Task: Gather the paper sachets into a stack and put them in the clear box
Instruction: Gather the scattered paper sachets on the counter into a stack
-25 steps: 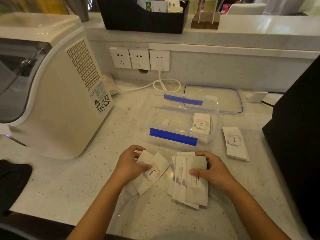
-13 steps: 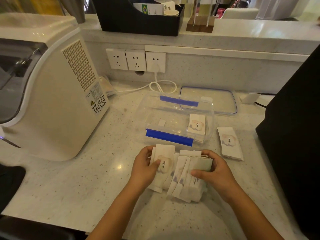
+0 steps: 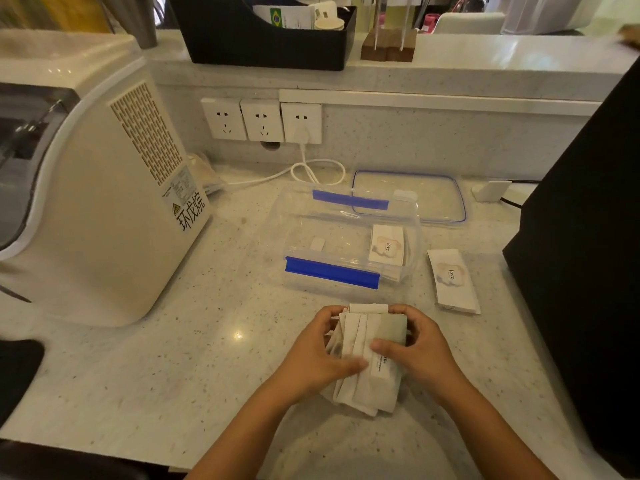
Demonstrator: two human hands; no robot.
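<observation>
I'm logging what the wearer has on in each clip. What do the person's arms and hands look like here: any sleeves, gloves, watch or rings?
Both forearms are bare as far as the frame shows, with no sleeve edge in view. The left hand and right hand wear no gloves, and no watch, bracelet or ring is visible. The fingers are bare too.

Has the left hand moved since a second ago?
Yes. The left hand slid right toward the right hand, merging both sachet groups into one stack before the box.

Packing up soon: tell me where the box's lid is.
In the head view, the clear lid lies flat on the counter behind the clear box, toward its right, below the wall sockets.
</observation>
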